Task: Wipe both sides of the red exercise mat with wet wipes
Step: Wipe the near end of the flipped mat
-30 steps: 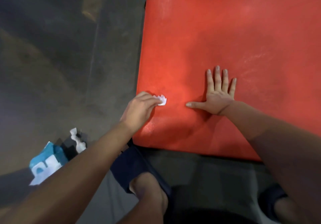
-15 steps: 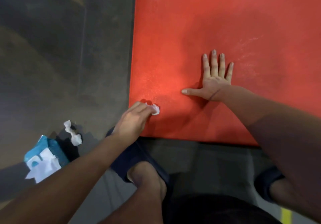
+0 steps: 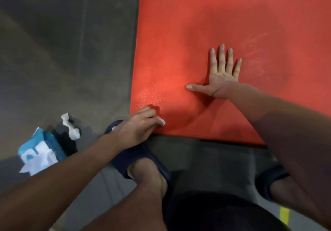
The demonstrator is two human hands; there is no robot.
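From the left hand, red mat lies open at twelve and one. Right hand planted flat at two. Crumpled wipe and wipe pack crowd nine, slippered foot blocks six.

bare forearms, no sleeves; dark navy slide sandals on both feet; dark shorts.

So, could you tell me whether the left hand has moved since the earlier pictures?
Yes. The left hand, pinching the wipe, has slid toward the near edge of the mat, by its left corner.
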